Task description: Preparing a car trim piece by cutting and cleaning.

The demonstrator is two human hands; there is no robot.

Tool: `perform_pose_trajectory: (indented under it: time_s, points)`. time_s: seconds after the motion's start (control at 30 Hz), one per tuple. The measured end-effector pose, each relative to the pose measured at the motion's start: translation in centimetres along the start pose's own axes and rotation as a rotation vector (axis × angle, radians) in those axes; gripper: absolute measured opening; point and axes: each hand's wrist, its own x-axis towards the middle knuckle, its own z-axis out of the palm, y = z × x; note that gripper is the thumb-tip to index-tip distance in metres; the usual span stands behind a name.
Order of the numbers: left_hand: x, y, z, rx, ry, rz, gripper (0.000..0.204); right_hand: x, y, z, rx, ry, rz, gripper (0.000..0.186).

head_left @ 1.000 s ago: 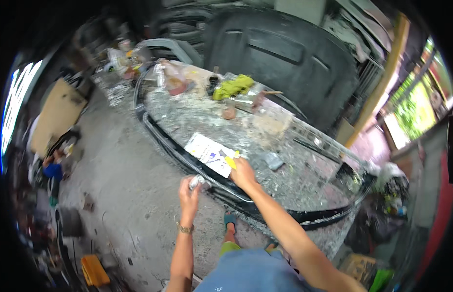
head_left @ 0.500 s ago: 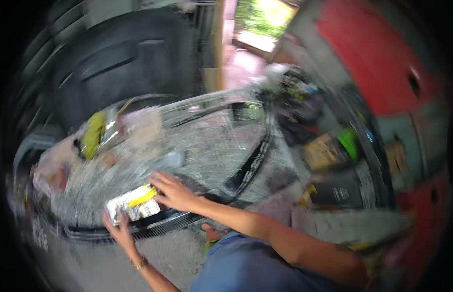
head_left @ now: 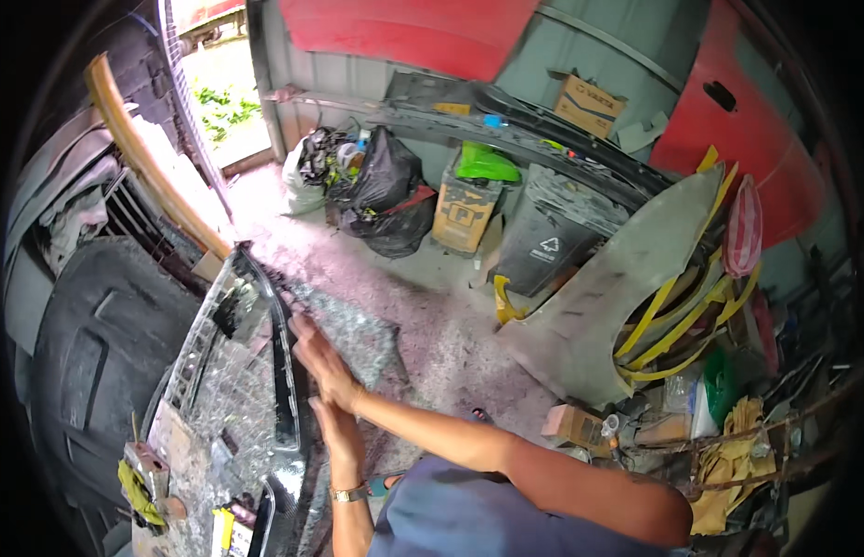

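Observation:
My right hand (head_left: 322,367) is stretched out with fingers extended, beside the edge of a glossy black curved panel (head_left: 282,357). Just below it, my left hand (head_left: 339,434), with a watch (head_left: 348,494) on the wrist, lies against the heel of the right hand. Both palms face each other and I see nothing between them. Nearer the lower edge, a white and yellow packet (head_left: 224,529) rests on the worktable (head_left: 235,390), apart from both hands. Further left on that table is a yellow-green cloth or glove (head_left: 135,492).
A large black moulded panel (head_left: 107,371) stands left of the table. Across the floor are black rubbish bags (head_left: 386,195), a cardboard box (head_left: 464,213), a dark bin (head_left: 553,237) and a grey curved panel (head_left: 599,288). Red panels (head_left: 766,130) lean on the wall.
The view has swung right. My hands have left the white and yellow packet, which stays on the table, and have come together near the black panel's edge.

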Motion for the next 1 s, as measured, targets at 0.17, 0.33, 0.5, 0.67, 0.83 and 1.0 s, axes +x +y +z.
perform_pose_trajectory:
  time_s: [0.17, 0.33, 0.5, 0.67, 0.83, 1.0]
  points:
    - [7.1, -7.9, 13.0, 0.854, -0.364, 0.397, 0.085, -4.1, 3.9, -18.3, 1.245, 0.109, 0.828, 0.080]
    - [14.1, -11.7, 19.8, 1.406, -0.850, 0.825, 0.070, -8.3, -4.0, -32.0, 1.183, 0.257, 1.005, 0.067]
    - [17.0, -15.0, 25.5, 1.774, -1.138, 1.138, 0.043, -15.5, -1.6, -44.5, 0.787, -0.057, 1.176, 0.055]
    - [21.4, -18.6, 29.6, 1.785, -1.242, 1.252, 0.031, -18.8, 3.9, -51.2, 0.478, 0.138, 1.398, 0.041]
    - [29.3, -22.9, 33.1, 1.607, -1.332, 1.167, 0.018, -18.2, 9.6, -56.8, 0.319, 0.267, 1.403, 0.033]
    - [35.2, -30.7, 28.1, 1.133, -0.978, 0.333, 0.027, -13.1, 13.7, -63.6, -0.005, 0.327, 1.291, 0.032]
